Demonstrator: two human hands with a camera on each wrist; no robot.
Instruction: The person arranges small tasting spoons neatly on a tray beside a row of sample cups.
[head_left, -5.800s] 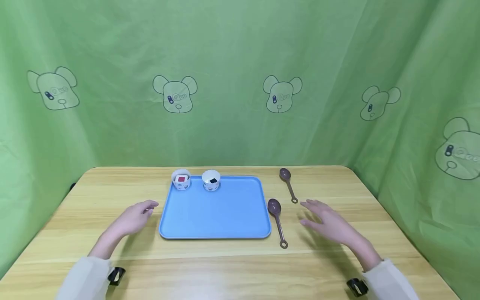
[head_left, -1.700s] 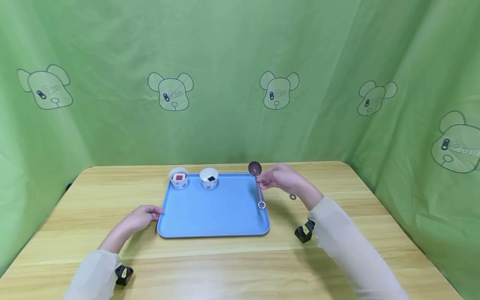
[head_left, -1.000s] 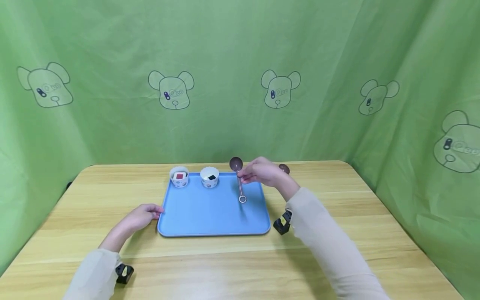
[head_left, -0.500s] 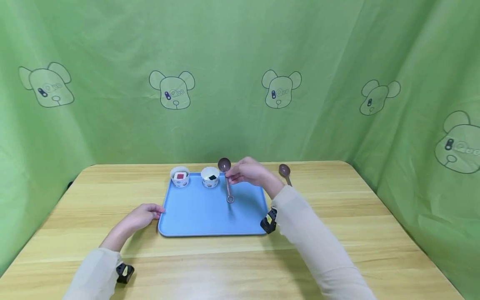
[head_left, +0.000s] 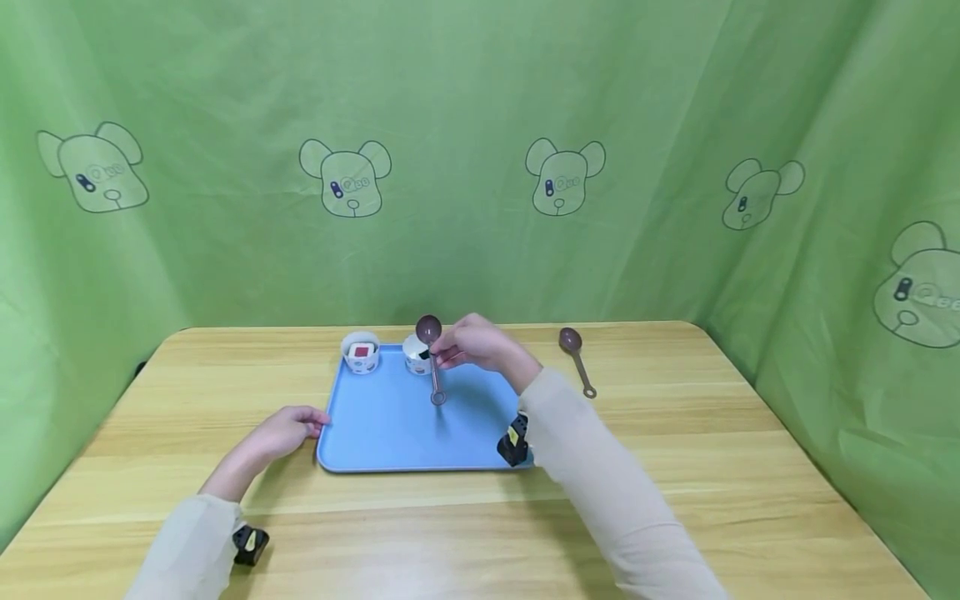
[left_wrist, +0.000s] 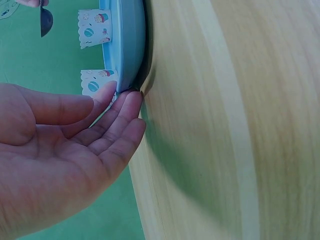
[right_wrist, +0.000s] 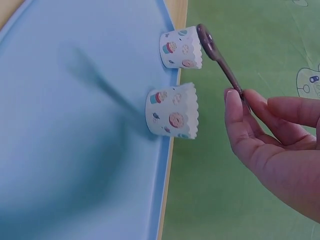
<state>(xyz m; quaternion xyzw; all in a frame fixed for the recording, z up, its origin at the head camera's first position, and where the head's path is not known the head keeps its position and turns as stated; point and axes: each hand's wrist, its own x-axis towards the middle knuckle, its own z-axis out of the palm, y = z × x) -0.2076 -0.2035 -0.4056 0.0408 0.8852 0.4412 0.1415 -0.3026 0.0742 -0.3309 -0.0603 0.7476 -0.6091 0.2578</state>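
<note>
My right hand [head_left: 476, 342] pinches the handle of a dark brown spoon [head_left: 428, 328] and holds it raised above the back of a blue tray [head_left: 382, 425]. Its bowl points away, overlapping a white paper cup [head_left: 413, 366] in the head view. In the right wrist view the handle's ring end [right_wrist: 206, 41] shows, while the bowl is hidden behind the hand. My left hand [head_left: 288, 429] touches the tray's left edge, its fingertips [left_wrist: 131, 100] at the rim and the thumb apart. Something black [head_left: 424, 354] shows in that cup. Another patterned cup [head_left: 363, 365] holds a white piece with a red square.
A second brown spoon [head_left: 571, 340] lies on the wooden table [head_left: 675, 433], right of the tray. Both paper cups stand at the tray's back left. A green curtain [head_left: 450, 258] hangs behind the table and along its sides.
My right hand has picked up the nearer spoon from beside the tray and carried it left toward the cups. My left hand has moved in to the tray's edge and stays there.
</note>
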